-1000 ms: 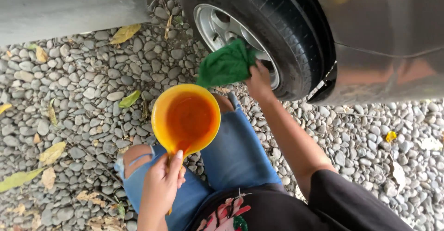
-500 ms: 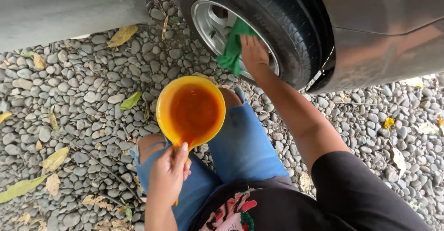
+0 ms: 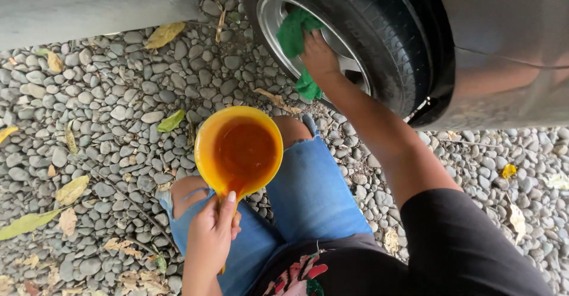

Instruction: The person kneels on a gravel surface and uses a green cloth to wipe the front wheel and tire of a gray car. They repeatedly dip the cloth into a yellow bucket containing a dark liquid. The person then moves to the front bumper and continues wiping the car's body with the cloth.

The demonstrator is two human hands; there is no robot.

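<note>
right hand [image 3: 319,56] presses a green cloth [image 3: 294,35] flat against the silver rim [image 3: 278,23] of a car wheel, palm on top w/ fingers spread over the fabric; part of the cloth hangs down below the wrist. black tyre [image 3: 379,41] wraps the rim, grey car body [image 3: 510,41] to the right of it. left hand [image 3: 212,236] is closed round the handle of an orange dipper [image 3: 240,150], thumb laid along the handle toward the bowl; dipper is held level over the knees, bowl side up, just beside the person's blue jeans [image 3: 308,195], well apart from the wheel. can't tell if there's liquid in it. ground is grey gravel [image 3: 118,94] w/ scattered yellow & green leaves [image 3: 163,35]. person squats, black sleeve [image 3: 462,242] at lower right.
</note>
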